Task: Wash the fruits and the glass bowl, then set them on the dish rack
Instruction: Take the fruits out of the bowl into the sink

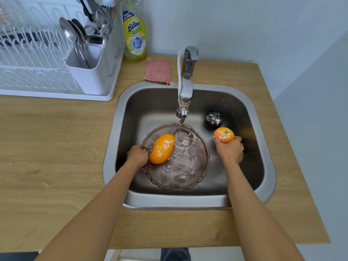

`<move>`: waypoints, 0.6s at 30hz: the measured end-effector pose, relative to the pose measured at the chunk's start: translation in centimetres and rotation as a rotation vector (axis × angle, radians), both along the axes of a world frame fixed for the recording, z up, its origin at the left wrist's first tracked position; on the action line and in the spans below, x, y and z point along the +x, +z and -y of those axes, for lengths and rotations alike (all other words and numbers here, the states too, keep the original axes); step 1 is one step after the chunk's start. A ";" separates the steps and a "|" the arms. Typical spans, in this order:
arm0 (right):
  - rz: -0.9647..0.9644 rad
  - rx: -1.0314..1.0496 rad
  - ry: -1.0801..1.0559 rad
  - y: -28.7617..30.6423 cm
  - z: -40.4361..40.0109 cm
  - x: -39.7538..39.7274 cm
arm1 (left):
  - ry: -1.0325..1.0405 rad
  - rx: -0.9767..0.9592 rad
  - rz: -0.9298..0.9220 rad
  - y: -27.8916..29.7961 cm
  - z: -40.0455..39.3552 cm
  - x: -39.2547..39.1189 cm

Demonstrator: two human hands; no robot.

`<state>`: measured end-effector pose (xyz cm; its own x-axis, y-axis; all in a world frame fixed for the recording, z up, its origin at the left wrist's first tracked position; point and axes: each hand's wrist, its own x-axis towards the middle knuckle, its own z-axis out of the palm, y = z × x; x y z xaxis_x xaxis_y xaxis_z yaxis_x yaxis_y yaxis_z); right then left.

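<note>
A tinted glass bowl (180,172) with a scalloped rim lies in the steel sink (267,166), below the tap. An oblong orange mango (162,148) flecked with white specks rests in the bowl's left side. My left hand (137,156) grips the bowl's left rim, next to the mango. My right hand (230,150) holds a round orange (224,135), also speckled white, just right of the bowl. A dark purple fruit (213,119) with white specks sits on the sink floor behind the orange. The white dish rack (37,59) stands on the counter at the far left.
The chrome tap (185,87) reaches over the sink's back; no water stream shows. A yellow dish soap bottle (135,34) and a pink mesh scrubber (157,71) sit behind the sink. A cutlery holder (88,53) with spoons and forks is at the rack's right end. Wooden counter (47,147) surrounds the sink.
</note>
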<state>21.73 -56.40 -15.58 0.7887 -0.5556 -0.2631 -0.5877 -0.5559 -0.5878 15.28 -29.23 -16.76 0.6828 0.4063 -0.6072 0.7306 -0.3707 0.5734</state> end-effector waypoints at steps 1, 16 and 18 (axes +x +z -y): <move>-0.011 0.010 -0.010 -0.1 -0.1 0.1 | -0.002 0.001 -0.001 0.0 0.0 0.0; 0.043 0.123 -0.111 -0.7 -1.3 0.9 | 0.011 -0.030 -0.007 0.0 0.1 0.0; 0.057 0.125 -0.112 -0.7 -1.4 0.8 | 0.010 -0.032 -0.008 0.0 0.1 0.0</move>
